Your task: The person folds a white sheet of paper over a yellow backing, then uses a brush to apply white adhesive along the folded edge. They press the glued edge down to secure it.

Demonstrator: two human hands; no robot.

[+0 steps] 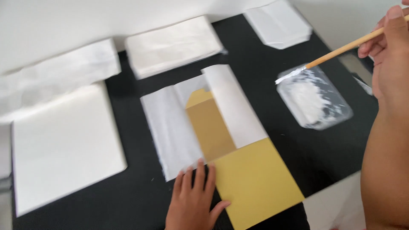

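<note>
My left hand lies flat, fingers spread, on the near edge of a white paper sheet and a yellow-gold envelope on the black mat. A white flap folds over the envelope's tan upper part. My right hand, at the upper right, holds a wooden-handled brush whose white-coated tip hovers over a clear plastic tray of white paste.
A stack of white paper lies at the left, with crumpled white sheets behind it. Two more white stacks sit at the back. White table surface surrounds the mat.
</note>
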